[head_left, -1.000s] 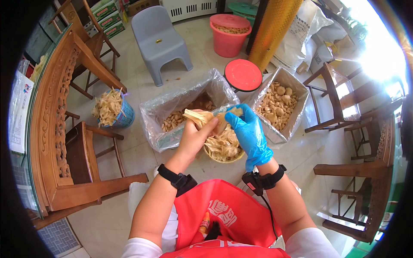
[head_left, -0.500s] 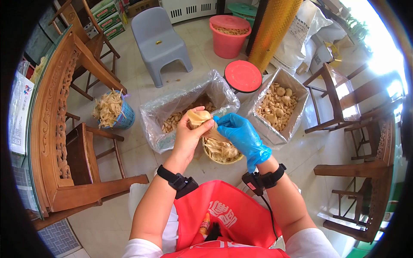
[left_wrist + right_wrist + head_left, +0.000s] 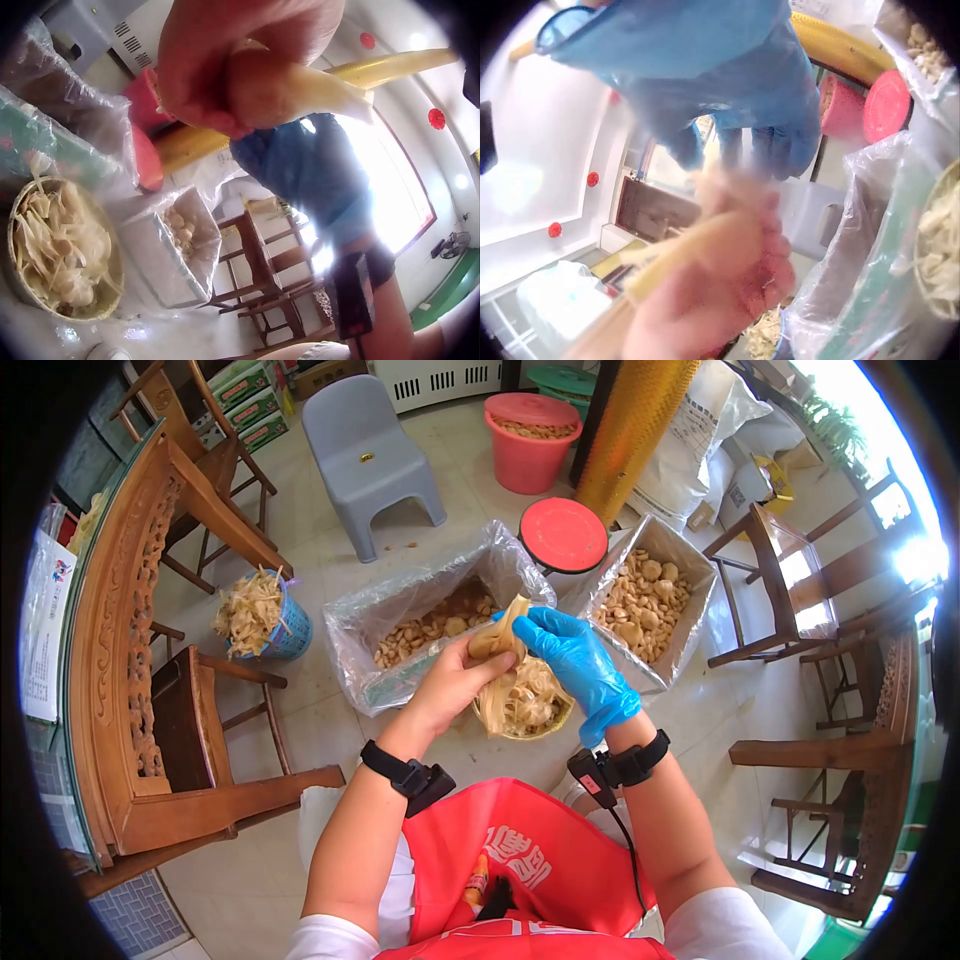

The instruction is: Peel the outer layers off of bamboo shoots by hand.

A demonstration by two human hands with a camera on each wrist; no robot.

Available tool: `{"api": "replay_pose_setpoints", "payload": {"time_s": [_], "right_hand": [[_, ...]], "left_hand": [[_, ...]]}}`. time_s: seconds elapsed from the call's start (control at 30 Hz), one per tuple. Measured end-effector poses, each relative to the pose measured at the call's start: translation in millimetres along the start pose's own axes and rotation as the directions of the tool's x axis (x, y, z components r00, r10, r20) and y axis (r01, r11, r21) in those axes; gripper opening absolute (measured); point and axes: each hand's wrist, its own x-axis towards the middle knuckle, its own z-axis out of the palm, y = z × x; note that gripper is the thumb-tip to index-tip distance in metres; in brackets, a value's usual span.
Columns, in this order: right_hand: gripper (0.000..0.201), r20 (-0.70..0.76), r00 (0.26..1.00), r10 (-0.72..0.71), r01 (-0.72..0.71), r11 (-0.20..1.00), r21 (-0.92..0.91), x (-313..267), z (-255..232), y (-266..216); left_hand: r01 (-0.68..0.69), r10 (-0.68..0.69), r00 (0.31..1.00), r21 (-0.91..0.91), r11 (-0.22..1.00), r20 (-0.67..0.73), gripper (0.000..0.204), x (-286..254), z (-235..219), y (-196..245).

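My bare left hand (image 3: 455,680) grips a pale yellow bulb (image 3: 490,644) wrapped in a papery husk, the thumb over its near side. A loose strip of husk (image 3: 495,705) hangs below the thumb. In a blue glove, my right hand (image 3: 582,662) pinches the husk at the bulb's upper end. The left wrist view shows the bulb (image 3: 270,90) with its husk end pointing towards the glove. Seen from the right wrist, the bulb (image 3: 731,240) lies across the curled left fingers, blurred. Beneath both hands stands a round basket (image 3: 540,737) of peeled husks.
Beyond the hands, a plastic-lined box (image 3: 350,650) and another lined box (image 3: 655,678) hold light brown pieces. A blue bin (image 3: 295,622) of husks stands left. Around them are a red-topped stool (image 3: 563,535), a grey chair (image 3: 365,460), a pink bucket (image 3: 525,465) and wooden chairs.
The bulb has tilted, its upper end now pointing up and right, and a husk strip hangs below. The right hand moved left to the husk, then slightly right and up with it.
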Motion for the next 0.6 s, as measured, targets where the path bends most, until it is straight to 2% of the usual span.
{"api": "replay_pose_setpoints", "payload": {"time_s": [0.03, 0.07, 0.13, 0.2, 0.27, 0.33, 0.37, 0.43, 0.5, 0.57, 0.6], "right_hand": [[0.037, 0.045, 0.997, 0.059, -0.058, 0.998, -0.020, -0.3, -0.2, -2.9], [0.037, 0.045, 0.997, 0.060, -0.059, 0.998, -0.019, 2.7, -2.4, 2.4], [0.036, 0.107, 0.994, 0.028, -0.021, 0.998, -0.064, 8.5, -6.2, 13.6], [0.035, 0.076, 0.996, 0.037, -0.032, 0.997, -0.064, 6.8, -6.6, 12.5], [0.034, 0.042, 0.998, 0.045, -0.042, 0.997, -0.063, 5.0, -6.5, 8.8], [0.031, 0.062, 0.994, 0.086, -0.091, 0.992, 0.092, 4.0, -7.3, 8.3], [0.031, 0.061, 0.994, 0.087, -0.092, 0.991, 0.093, 3.8, -7.6, 9.9], [0.028, 0.044, 0.994, 0.103, -0.111, 0.957, 0.269, 3.5, -8.4, 13.9], [0.028, 0.037, 0.994, 0.101, -0.108, 0.951, 0.290, 1.1, -7.1, 9.5], [0.027, 0.031, 0.995, 0.099, -0.104, 0.945, 0.310, 0.0, -6.7, 6.5], [0.026, 0.030, 0.994, 0.103, -0.107, 0.947, 0.303, 0.2, -7.0, 5.9]], "left_hand": [[-0.001, 0.001, 0.999, 0.023, 1.000, 0.035, 0.038, 1.7, -1.8, -3.5], [-0.003, 0.000, 0.998, 0.046, 0.999, 0.070, 0.041, 2.4, -2.9, -5.8], [0.033, -0.038, 0.998, 0.088, 0.996, 0.050, 0.045, -4.1, 3.1, 1.1], [0.068, -0.072, 0.997, 0.129, 0.989, 0.031, 0.049, -4.4, 3.7, 0.6], [0.004, -0.006, 1.000, 0.074, 0.997, 0.029, 0.056, 2.5, -1.5, -9.1], [-0.028, 0.025, 0.999, 0.094, 0.995, 0.033, 0.057, 3.9, -2.2, -13.2], [-0.060, 0.056, 0.998, 0.114, 0.992, 0.038, 0.058, 4.0, -2.2, -14.2], [-0.070, 0.064, 0.996, 0.102, 0.992, 0.060, 0.056, 2.5, 0.9, -11.5], [-0.079, 0.072, 0.994, 0.089, 0.993, 0.082, 0.055, 2.6, 1.8, -10.6], [-0.162, 0.142, 0.982, 0.172, 0.972, 0.123, 0.051, 3.7, 1.2, -10.1], [-0.161, 0.141, 0.982, 0.172, 0.972, 0.124, 0.051, 3.0, 2.3, -9.0]]}}
